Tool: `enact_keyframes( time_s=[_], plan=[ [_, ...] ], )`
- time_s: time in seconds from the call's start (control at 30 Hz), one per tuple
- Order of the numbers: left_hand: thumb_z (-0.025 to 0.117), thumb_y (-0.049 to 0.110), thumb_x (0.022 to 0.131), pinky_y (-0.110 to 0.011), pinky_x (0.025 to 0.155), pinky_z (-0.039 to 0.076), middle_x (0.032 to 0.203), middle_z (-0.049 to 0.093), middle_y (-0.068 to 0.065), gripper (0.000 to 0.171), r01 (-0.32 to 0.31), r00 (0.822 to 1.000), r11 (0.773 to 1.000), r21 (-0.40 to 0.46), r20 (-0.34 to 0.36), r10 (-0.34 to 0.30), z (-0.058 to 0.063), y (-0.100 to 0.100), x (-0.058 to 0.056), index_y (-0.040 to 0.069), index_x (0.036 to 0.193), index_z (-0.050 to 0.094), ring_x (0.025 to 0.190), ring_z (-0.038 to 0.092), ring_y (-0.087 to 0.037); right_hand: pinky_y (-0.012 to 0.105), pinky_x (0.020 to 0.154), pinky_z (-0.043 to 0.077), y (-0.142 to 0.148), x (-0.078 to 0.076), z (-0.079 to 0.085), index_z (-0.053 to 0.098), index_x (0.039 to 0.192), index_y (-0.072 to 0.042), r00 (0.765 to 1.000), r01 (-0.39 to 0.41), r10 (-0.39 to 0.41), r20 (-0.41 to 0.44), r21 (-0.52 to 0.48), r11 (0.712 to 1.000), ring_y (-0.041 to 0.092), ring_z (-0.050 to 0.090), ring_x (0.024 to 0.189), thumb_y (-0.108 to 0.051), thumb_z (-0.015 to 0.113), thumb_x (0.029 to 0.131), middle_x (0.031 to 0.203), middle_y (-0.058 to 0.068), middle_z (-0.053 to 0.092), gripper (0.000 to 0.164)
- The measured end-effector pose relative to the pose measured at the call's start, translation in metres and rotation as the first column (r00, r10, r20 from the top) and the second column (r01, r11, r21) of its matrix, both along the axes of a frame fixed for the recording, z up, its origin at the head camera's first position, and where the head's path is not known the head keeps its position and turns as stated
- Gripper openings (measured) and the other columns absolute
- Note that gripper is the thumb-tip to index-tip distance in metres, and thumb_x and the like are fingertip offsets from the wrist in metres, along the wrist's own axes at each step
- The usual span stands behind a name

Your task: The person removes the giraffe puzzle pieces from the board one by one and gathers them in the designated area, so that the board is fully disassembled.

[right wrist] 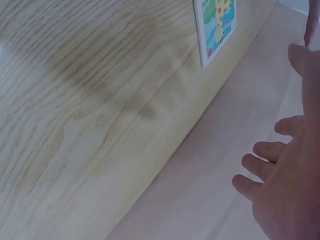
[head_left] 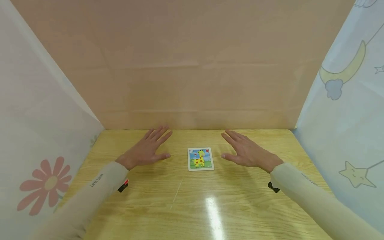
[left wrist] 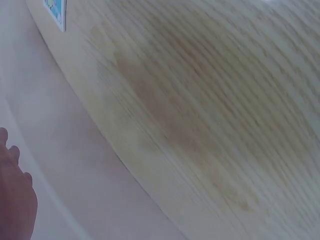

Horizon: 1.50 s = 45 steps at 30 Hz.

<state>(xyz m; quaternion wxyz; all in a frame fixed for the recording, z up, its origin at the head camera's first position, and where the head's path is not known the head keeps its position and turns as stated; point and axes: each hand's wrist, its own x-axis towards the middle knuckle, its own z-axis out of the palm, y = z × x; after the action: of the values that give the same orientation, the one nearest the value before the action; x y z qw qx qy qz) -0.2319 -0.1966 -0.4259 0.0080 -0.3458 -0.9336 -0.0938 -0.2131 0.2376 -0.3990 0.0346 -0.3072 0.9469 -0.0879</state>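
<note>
A square white-bordered picture board, printed with a yellow giraffe on grass under a blue sky, lies flat on the table between the two hands. To its left, my left hand is held palm down above the wood with fingers extended and thumb apart. On the other side, my right hand mirrors it, fingers pointing inward and away. Neither hand touches the board or holds anything. The left wrist view catches only a corner of the board; the right wrist view has more of it.
The wooden table meets a plain tan backdrop at its far edge. White panels flank it: the left panel bears a pink flower, the right one a moon and a star. Light glares off the near tabletop.
</note>
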Motion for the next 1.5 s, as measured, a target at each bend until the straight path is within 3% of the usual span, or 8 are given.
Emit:
enact_keyframes(
  time_s=[0.33,0.57,0.83,1.13,1.5],
  plan=[
    [0.056,0.06,0.105,-0.064,0.136,0.01,0.183,0.002,-0.008,0.092,-0.006,1.0,1.0,0.015,0.003,0.006,-0.014,0.006,-0.001,0.018,0.174,0.011,0.17,0.009,-0.038,0.068,0.128,0.03,-0.017,-0.004,-0.009,0.027,0.169,-0.005,1.0,-0.008,0.008,0.026,-0.023,1.0,0.049,0.032,0.16,-0.057,0.059,0.105,0.174,0.026,0.028,0.088],
    [0.059,0.058,0.105,-0.065,0.135,0.01,0.182,0.006,-0.011,0.092,-0.012,0.999,0.997,0.076,0.035,0.009,-0.016,0.013,0.002,0.015,0.173,0.015,0.169,0.011,-0.04,0.068,0.127,0.031,-0.025,-0.006,-0.015,0.028,0.169,-0.005,0.999,-0.014,0.014,0.03,-0.023,1.0,0.05,0.034,0.159,-0.052,0.061,0.106,0.174,0.026,0.03,0.085],
    [0.058,0.058,0.105,-0.063,0.136,0.006,0.183,0.003,-0.011,0.095,-0.038,0.996,0.996,0.08,0.079,0.032,-0.026,0.023,0.004,0.016,0.174,0.009,0.17,0.007,-0.038,0.068,0.127,0.031,-0.035,-0.01,-0.022,0.03,0.169,-0.005,0.998,-0.03,0.032,0.044,-0.044,0.999,0.049,0.035,0.158,-0.055,0.06,0.106,0.173,0.025,0.031,0.085],
    [0.06,0.06,0.103,-0.065,0.136,0.008,0.182,0.006,-0.012,0.096,-0.044,0.995,0.993,0.109,0.098,0.033,-0.032,0.039,0.006,0.016,0.174,0.012,0.169,0.009,-0.039,0.066,0.126,0.035,-0.043,-0.009,-0.024,0.033,0.167,-0.006,0.997,-0.025,0.027,0.067,-0.03,0.999,0.047,0.04,0.156,-0.055,0.061,0.105,0.17,0.023,0.038,0.084],
    [0.063,0.061,0.102,-0.066,0.135,0.01,0.182,0.007,-0.013,0.1,-0.07,0.988,0.987,0.143,0.144,0.049,-0.041,0.056,0.005,0.016,0.174,0.011,0.17,0.008,-0.038,0.067,0.125,0.036,-0.05,-0.01,-0.037,0.037,0.166,-0.005,0.992,-0.01,0.021,0.121,-0.087,0.996,0.047,0.045,0.153,-0.044,0.066,0.105,0.165,0.023,0.046,0.078]
  ],
)
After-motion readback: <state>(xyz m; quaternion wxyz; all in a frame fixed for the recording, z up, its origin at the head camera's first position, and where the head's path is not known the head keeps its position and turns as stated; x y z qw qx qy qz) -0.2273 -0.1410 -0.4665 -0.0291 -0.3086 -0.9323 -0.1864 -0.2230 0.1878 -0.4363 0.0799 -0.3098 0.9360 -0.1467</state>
